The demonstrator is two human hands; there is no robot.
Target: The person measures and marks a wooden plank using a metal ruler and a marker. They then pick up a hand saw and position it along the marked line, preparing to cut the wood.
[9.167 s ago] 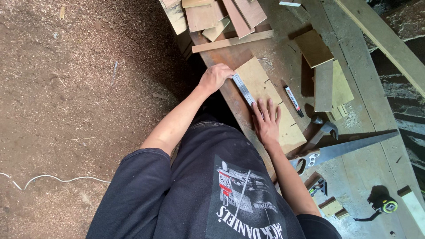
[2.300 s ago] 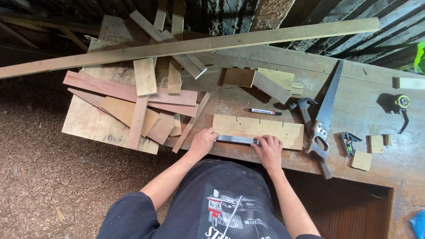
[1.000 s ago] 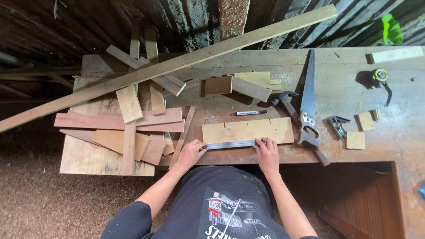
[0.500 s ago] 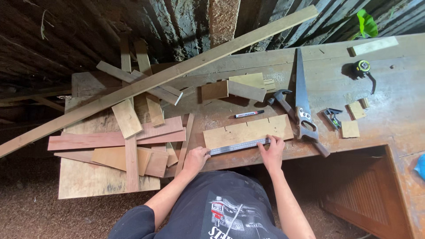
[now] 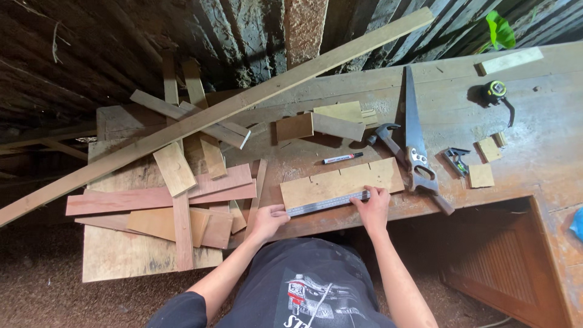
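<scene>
- The workbench (image 5: 534, 164) is crowded, so the long plank (image 5: 212, 115) or loose offcuts (image 5: 176, 200) could be knocked by an elbow.
- The flat board (image 5: 340, 182) lies unclamped near the bench's front edge and might slide.
- The steel ruler (image 5: 328, 204) sits along the board's near edge; the left hand (image 5: 267, 220) presses one end with fingers together, and the right hand (image 5: 371, 206) spreads flat on the other, so uneven pressure could skew it.

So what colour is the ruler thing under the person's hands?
The ruler is silvery grey metal, lying along the pale wooden board; the head view shows it.
</scene>
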